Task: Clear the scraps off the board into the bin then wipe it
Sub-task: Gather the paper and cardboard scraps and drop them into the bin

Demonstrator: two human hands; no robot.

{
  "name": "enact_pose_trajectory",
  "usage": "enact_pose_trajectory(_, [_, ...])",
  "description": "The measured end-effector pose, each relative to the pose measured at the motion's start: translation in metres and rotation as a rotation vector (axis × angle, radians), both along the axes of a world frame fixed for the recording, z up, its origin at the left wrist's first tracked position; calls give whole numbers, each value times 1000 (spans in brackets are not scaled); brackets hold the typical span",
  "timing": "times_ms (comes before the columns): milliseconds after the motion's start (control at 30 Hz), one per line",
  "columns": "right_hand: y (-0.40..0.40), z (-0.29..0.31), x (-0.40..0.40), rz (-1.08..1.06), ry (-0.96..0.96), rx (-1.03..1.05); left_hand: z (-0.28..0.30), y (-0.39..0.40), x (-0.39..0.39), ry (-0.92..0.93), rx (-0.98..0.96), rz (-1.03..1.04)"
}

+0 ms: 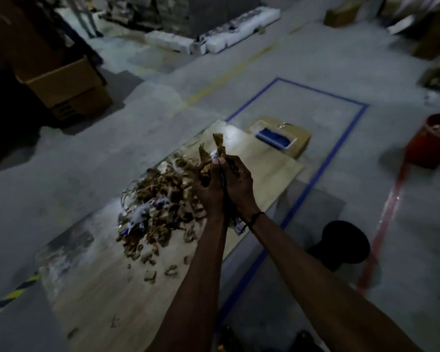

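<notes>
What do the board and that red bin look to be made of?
The board looks like pale wood or plywood, matt, with faint grain and grey smudges. The red bin seems to be smooth plastic with a rolled rim, though the dim light leaves that unsure.

— What is the person wearing, from where you stand?

— Very little that shows. Both forearms are bare right up to the lower edge of the view, with no sleeves and no gloves on either the left hand (210, 189) or the right hand (239, 185).

— Any jewellery, a watch?

— Only a thin dark cord band (255, 219) round the right wrist, slim and plain. The light is dim, so I cannot make out its material or any clasp.
</notes>
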State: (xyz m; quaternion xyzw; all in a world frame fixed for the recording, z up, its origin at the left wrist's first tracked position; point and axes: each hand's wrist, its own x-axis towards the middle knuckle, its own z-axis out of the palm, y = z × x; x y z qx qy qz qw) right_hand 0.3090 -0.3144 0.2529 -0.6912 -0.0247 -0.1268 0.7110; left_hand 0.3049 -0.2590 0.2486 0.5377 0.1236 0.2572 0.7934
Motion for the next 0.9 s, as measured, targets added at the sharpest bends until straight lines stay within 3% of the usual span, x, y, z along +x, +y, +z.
enact_pose_trajectory(233, [-156, -1, -20, -206, 40, -5, -2, -156, -9, -22, -27, -230])
enact_pose_trajectory(533, [-353, -48, -62, -395, 154, 83, -42, -358, -47, 71, -10, -386])
enact_pose_trajectory(767, [-450, -102, -72, -485, 316, 75, -113, -453, -42, 299, 71, -492])
enact_pose_trajectory(900, [-503, -162, -49, -551, 394, 91, -157, -507, -25, 344, 124, -589])
